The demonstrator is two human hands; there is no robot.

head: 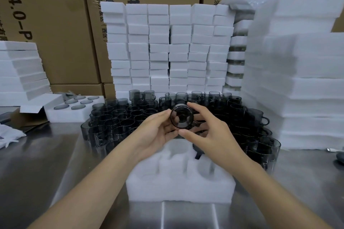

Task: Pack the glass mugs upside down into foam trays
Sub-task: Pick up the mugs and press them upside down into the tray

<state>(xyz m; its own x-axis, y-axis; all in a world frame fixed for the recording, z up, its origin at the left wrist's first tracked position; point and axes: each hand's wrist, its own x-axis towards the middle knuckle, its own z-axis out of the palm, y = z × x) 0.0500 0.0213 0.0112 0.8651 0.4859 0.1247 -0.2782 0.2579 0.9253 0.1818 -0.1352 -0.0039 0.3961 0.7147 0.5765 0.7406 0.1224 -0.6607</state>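
Observation:
A smoky grey glass mug [181,118] is held on its side above the table, one round end facing me. My left hand [156,130] holds its left rim with the fingertips. My right hand [208,130] grips it from the right, thumb under and fingers over the top. Below the hands lies a white foam tray [178,182] with round pockets; one dark mug [197,151] sits in a far pocket, its handle showing. Several loose grey mugs [119,122] crowd the steel table behind the tray.
A filled foam tray [72,111] with mug bottoms up lies at the left. Stacks of foam trays [167,48] stand behind, and taller foam stacks [307,83] rise on the right and left. Cardboard boxes [55,24] form the back wall. Bare steel table [46,163] shows at the front left.

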